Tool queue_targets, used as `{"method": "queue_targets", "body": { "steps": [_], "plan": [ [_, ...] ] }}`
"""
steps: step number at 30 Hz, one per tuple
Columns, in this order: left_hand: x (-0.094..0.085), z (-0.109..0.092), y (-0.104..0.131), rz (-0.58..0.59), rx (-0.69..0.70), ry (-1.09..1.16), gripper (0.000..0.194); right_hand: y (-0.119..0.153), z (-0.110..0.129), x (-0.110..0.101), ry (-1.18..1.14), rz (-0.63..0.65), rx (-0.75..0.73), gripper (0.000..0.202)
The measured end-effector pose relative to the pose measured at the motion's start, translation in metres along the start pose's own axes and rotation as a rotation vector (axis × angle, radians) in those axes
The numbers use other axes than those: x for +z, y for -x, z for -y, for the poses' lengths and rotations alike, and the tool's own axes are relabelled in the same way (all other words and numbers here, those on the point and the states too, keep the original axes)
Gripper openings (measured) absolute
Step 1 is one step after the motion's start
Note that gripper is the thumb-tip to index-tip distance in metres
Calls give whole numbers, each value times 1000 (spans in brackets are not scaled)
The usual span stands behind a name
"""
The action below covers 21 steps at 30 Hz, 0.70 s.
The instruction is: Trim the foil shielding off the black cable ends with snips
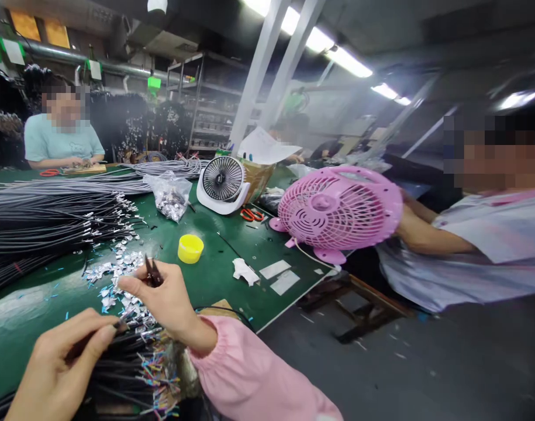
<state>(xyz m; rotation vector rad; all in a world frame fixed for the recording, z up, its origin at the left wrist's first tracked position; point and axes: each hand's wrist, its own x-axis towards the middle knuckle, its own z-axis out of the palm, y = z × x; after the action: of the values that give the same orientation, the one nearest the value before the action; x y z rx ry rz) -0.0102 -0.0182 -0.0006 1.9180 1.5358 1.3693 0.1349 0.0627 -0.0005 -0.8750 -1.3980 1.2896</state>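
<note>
My left hand (68, 356) is at the lower left, its thumb and index finger pinched on the end of a black cable (119, 325). Up and to the right, my right hand (166, 298), below a pink sleeve, is closed around dark tweezers or small cutters (153, 272) whose tips point up. Below both hands lies a bundle of black cables (118, 374) with stripped, coloured wire ends (155, 371). White and silvery scraps (113, 275) with blue bits are scattered on the green table (210, 286) just beyond my hands.
Long grey and black cables (43, 216) are piled at the left. A yellow cup (190, 249), a plastic bag (171, 196), a white fan (223, 181), orange-handled scissors (252, 215) and a pink fan (337, 210) stand or lie beyond. People sit at the far left and right.
</note>
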Motion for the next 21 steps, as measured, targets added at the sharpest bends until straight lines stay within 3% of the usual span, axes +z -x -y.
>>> {"method": "queue_targets", "body": {
  "steps": [3, 6, 9, 11, 14, 16, 21],
  "plan": [
    [-5, -3, -1, -130, 24, -11, 39, 2, 4, -1, 248, 63, -314, 27],
    [-5, -2, 2, -253, 77, -57, 31, 7, -1, -3, 325, 165, -584, 12],
    [-1, 0, 7, -363, 92, -143, 17, 10, -8, -4, 318, 166, -739, 16],
    [2, -1, 9, -374, 108, -188, 10, 12, -9, -4, 322, 140, -782, 17],
    [2, -2, 11, -358, 113, -179, 10, 14, -4, -3, 319, 127, -786, 18],
    [1, -2, 11, -320, 89, -119, 13, 15, 2, -2, 319, 137, -711, 18],
    [2, 1, 8, -288, 125, -27, 14, 14, 8, -2, 200, 265, -264, 16]
  ]
}}
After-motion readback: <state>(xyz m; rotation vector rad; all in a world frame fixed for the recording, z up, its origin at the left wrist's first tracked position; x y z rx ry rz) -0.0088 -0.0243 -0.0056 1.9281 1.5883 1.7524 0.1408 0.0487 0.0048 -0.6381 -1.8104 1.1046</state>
